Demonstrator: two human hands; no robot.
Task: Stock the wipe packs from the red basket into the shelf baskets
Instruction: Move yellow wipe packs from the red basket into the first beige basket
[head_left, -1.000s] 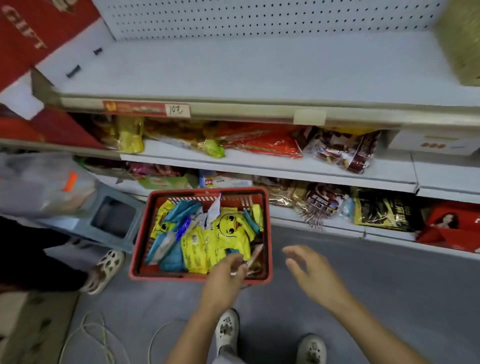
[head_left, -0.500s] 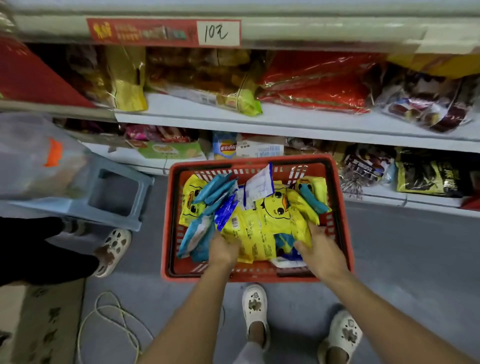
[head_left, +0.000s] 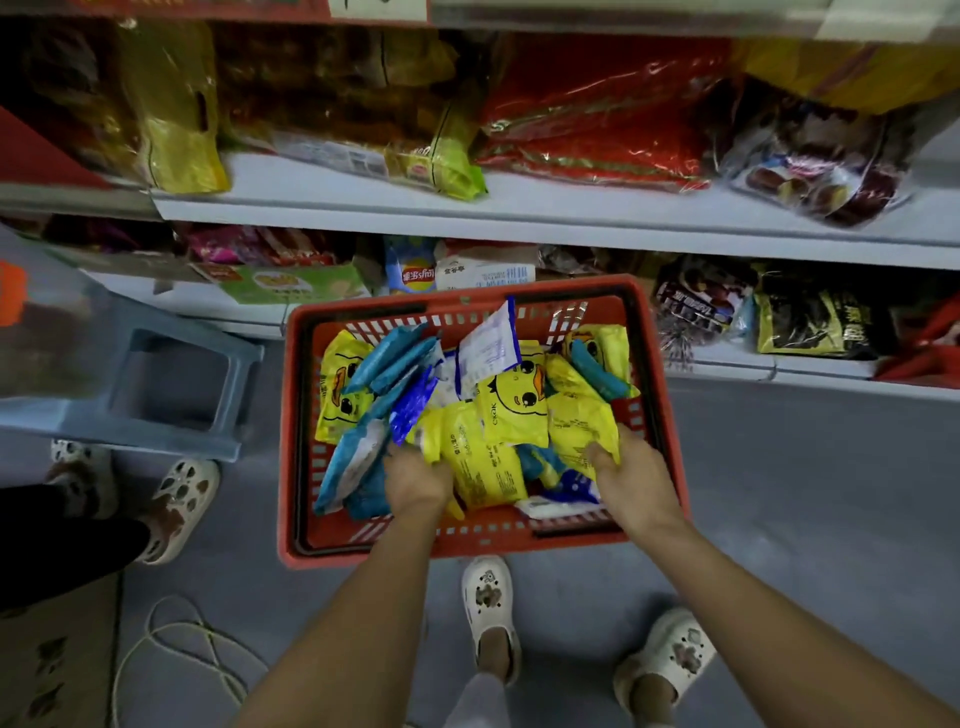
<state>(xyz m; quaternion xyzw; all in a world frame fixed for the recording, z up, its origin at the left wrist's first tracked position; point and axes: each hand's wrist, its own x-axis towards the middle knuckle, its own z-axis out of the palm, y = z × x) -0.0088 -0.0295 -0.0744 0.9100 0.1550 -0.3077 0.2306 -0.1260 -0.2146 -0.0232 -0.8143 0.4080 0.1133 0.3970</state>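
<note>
The red basket stands on the grey floor below the shelves, filled with several wipe packs. Yellow duck-print wipe packs lie in its middle and right, blue wipe packs on its left. Both hands are inside the basket near its front wall. My left hand curls into the pile where blue and yellow packs meet. My right hand closes on the lower edge of a yellow wipe pack at the right. The fingertips of both hands are hidden among the packs. No shelf baskets are in view.
White shelves with snack bags run across the top. A blue plastic stool lies left of the basket, beside another person's sandalled foot. A white cord loops on the floor. My own feet stand just behind the basket.
The view has dropped from the upper shelf down over the basket. Both hands went from hovering in front of the basket into the packs and now grip them.
</note>
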